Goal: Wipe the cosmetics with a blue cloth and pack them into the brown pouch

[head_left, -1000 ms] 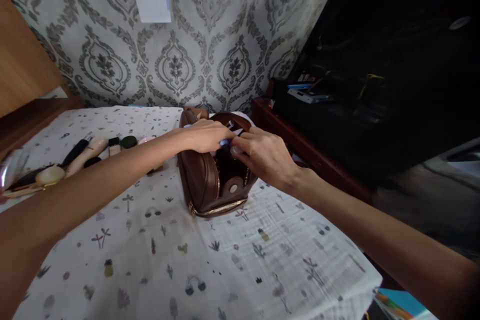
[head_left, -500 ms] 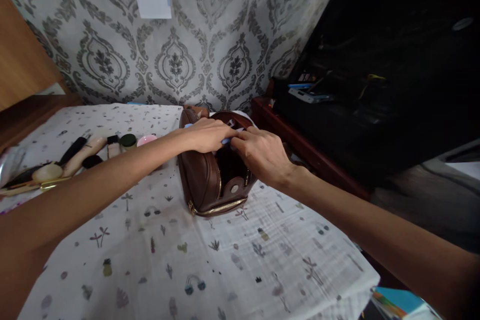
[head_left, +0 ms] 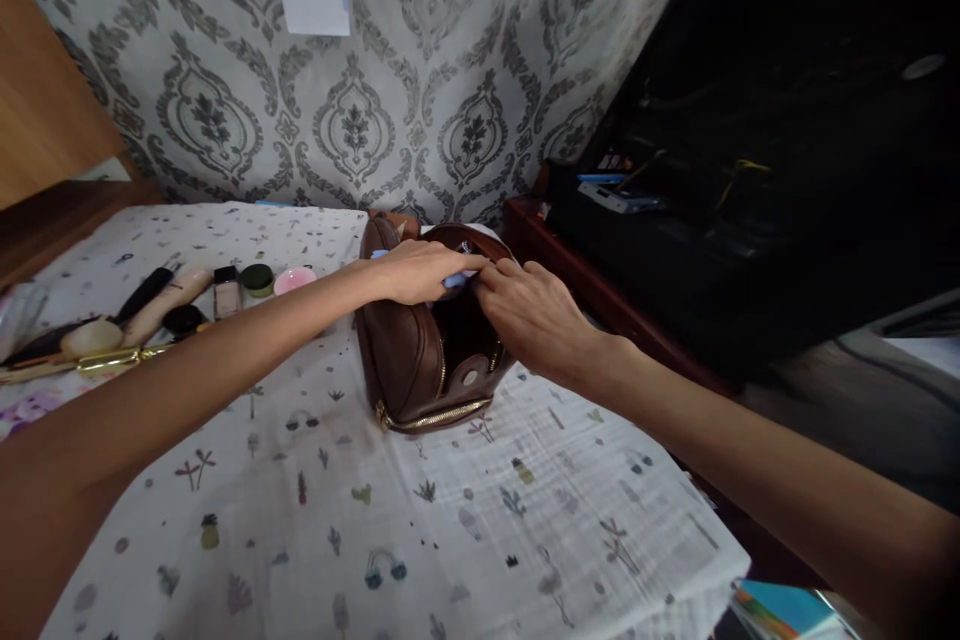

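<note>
A brown leather-look bag [head_left: 405, 360] with gold zips stands unzipped on the cloth, its dark inside and a round snap flap facing me. My left hand [head_left: 420, 272] is over the opening, closed around a light-blue item [head_left: 454, 279] whose kind I cannot make out; bits of it show at both sides of the hand. The left index finger stretches across to the right fingertips. My right hand [head_left: 532, 315] is at the right rim of the opening with its fingers curled; what they pinch is hidden.
On the left lie makeup things: a foundation bottle [head_left: 226, 292], a dark-lidded jar [head_left: 257, 280], a pink round container [head_left: 295, 280], a gold tube [head_left: 109, 361] and several others. A patterned white cloth [head_left: 420, 520] covers the table. A dark surface with a phone-like object [head_left: 619, 197] stands right.
My left index finger has straightened toward the right hand, and the pale bit between the hands is now hidden. The right hand has moved slightly right. The bag stays in place.
</note>
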Demonstrator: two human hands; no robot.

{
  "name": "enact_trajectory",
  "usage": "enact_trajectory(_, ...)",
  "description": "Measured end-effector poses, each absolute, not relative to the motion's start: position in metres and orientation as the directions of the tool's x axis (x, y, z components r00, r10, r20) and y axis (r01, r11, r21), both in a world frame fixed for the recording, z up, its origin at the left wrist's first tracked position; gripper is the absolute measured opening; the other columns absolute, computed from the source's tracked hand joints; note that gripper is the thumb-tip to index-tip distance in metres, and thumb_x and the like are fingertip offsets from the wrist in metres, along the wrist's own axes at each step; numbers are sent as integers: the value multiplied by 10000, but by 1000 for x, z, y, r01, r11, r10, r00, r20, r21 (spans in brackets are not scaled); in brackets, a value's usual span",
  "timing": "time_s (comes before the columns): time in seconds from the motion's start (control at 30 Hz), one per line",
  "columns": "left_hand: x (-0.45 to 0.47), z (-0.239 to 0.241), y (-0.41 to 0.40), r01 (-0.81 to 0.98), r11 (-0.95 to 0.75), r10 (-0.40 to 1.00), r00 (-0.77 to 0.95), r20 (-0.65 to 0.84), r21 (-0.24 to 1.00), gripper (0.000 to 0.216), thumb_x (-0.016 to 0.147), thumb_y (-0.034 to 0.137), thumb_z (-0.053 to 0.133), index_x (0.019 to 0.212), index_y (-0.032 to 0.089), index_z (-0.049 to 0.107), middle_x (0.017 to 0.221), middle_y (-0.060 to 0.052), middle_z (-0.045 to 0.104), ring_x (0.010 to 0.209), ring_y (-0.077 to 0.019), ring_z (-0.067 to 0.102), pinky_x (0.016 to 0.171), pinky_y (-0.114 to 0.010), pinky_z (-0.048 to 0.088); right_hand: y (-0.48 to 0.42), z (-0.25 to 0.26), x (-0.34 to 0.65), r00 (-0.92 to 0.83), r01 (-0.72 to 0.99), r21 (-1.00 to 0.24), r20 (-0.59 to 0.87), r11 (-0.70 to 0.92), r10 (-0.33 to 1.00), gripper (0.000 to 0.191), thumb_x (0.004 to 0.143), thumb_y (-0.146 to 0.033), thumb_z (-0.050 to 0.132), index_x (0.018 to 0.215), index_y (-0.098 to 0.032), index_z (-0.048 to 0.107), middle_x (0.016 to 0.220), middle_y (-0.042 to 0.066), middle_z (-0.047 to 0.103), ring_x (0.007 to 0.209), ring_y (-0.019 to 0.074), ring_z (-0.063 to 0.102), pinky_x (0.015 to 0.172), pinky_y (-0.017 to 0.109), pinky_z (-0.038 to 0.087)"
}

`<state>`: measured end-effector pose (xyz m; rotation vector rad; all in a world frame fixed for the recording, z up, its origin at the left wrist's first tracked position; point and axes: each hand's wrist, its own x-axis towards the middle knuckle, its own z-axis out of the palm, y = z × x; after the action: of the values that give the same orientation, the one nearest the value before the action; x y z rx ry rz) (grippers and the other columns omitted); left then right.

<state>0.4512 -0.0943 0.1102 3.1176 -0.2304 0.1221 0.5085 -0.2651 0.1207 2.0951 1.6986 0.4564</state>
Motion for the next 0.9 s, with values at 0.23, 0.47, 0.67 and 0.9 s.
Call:
enact_trajectory(0.23, 451, 113, -91, -164, -980, -139, 970, 198, 116, 548, 913, 162, 487, 1449, 260, 433, 1351, -53, 651, 1133, -233, 660, 930, -341, 483, -273, 115, 515, 149, 867, 477, 33, -146, 988, 218, 911, -47, 514, 901, -113, 722, 982, 121, 718, 952, 269, 602, 751, 377, 356)
enact_trajectory(0.47, 407, 134, -94, -208, -921, 52, 774, 632, 330, 362, 918, 166, 510, 1275, 181, 566, 1296, -49, 671, 1172, -203, 636, 1003, -323, 470, -294, 101, 530, -32, 943, 316, 402, -106, 915, 257, 982, -156, 494, 870, -145, 726, 989, 102, 744, 1037, 256, 626, 900, 379, 442)
enact_trajectory(0.67, 345, 112, -106, -113, -920, 191, 706, 683, 374, 250, 948, 242, 515, 1173, 186, 609, 1172, -45, 712, 1043, -192, 677, 917, -291, 518, -296, 99, 539, -107, 952, 300, 515, -62, 851, 292, 1018, -223, 449, 1087, -118, 712, 1143, 120, 734, 1148, 274, 594, 966, 407, 453)
enact_trajectory(0.9, 287, 53, -117, -37, -927, 192, 806, 559, 372, 210, 995, 279, 478, 1151, 230, 609, 1008, -27, 736, 857, -169, 710, 770, -251, 547, -281, 99, 546, -108, 936, 351, 361, -27, 926, 285, 1018, -181, 422, 1116, -155, 688, 1227, 108, 707, 1246, 273, 547, 1025, 435, 372)
